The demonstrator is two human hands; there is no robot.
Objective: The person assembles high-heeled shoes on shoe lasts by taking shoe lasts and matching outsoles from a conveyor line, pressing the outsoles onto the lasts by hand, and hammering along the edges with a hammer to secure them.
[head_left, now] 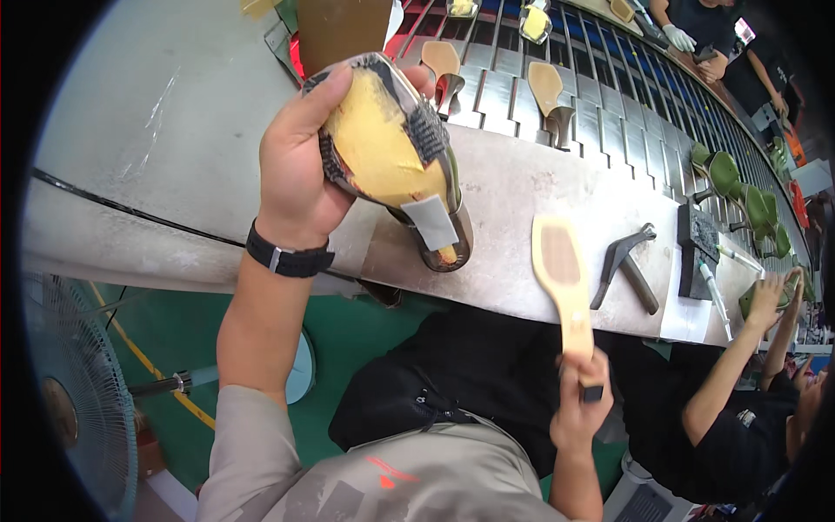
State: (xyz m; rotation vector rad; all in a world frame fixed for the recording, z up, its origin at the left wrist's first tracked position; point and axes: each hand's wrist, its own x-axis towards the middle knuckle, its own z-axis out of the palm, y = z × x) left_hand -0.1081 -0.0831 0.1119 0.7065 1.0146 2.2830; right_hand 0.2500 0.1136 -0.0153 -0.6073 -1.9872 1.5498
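Observation:
My left hand [300, 165] is wrapped round an unfinished shoe [378, 130], held up with its underside showing. That underside is yellow over the forepart, with frayed dark edges and a small white patch [430, 222] near the heel end. Lower right, my right hand [581, 396] grips a shoe sole [561, 261] by its narrow heel end. The sole is tan with a browner middle in its wide forepart, and a black piece shows at the end by my fingers. A gap separates the sole from the shoe.
On the metal table [504, 187] lies a pair of lasting pincers [628, 265], near a black block [696, 252] and thin white tubes. The slatted conveyor [600, 96] carries more soles [545, 87] and green shoes [722, 172]. A co-worker [731, 418] sits right; a fan [74, 400] stands left.

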